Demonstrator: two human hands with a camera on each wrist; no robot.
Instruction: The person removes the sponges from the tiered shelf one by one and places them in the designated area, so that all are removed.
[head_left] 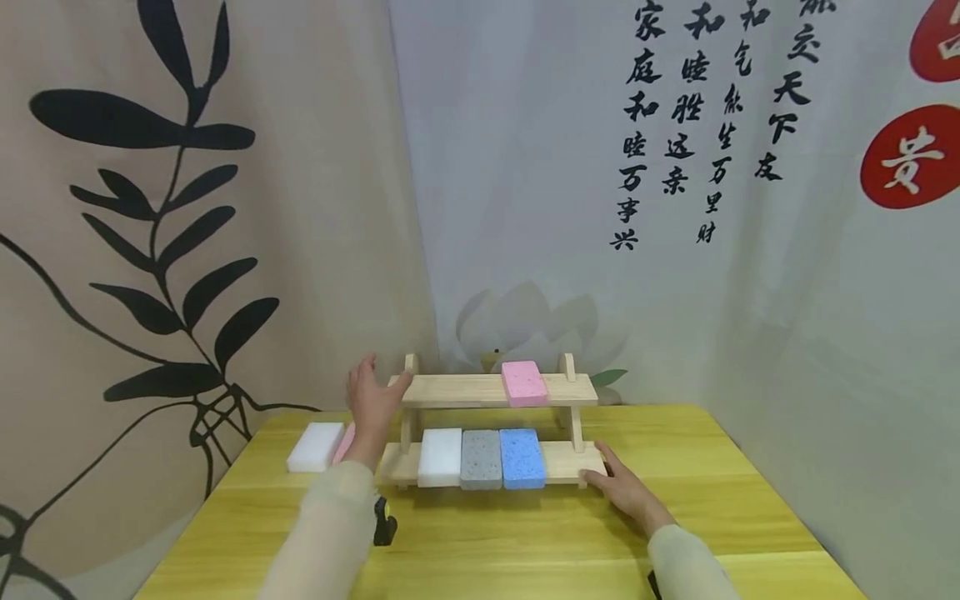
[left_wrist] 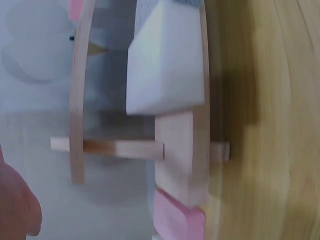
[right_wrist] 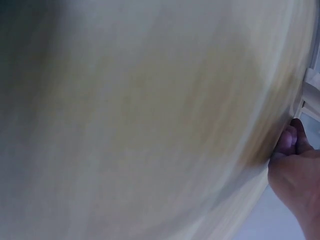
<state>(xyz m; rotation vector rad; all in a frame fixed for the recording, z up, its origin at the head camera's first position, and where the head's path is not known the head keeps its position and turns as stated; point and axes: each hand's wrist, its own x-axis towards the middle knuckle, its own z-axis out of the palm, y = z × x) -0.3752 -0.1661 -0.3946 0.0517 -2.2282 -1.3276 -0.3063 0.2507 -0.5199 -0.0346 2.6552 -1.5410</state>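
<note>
A two-tier wooden rack (head_left: 465,389) stands on the table. A pink sponge (head_left: 524,383) lies on its upper board. Side by side on the lower board are a white sponge (head_left: 440,457), a grey sponge (head_left: 481,459) and a blue sponge (head_left: 522,458). My left hand (head_left: 372,408) is by the upper board's left end, thumb spread from the fingers and holding nothing; the left wrist view shows a gap between this hand (left_wrist: 17,202) and the board. At the lower board's right end, my right hand (head_left: 626,487) grips the rack between thumb and fingers.
Left of the rack, another white sponge (head_left: 315,447) lies on the yellow wood-grain table (head_left: 480,542). Beside it is a second pink sponge (head_left: 344,443), partly hidden by my left arm. A printed curtain (head_left: 525,208) hangs behind the table.
</note>
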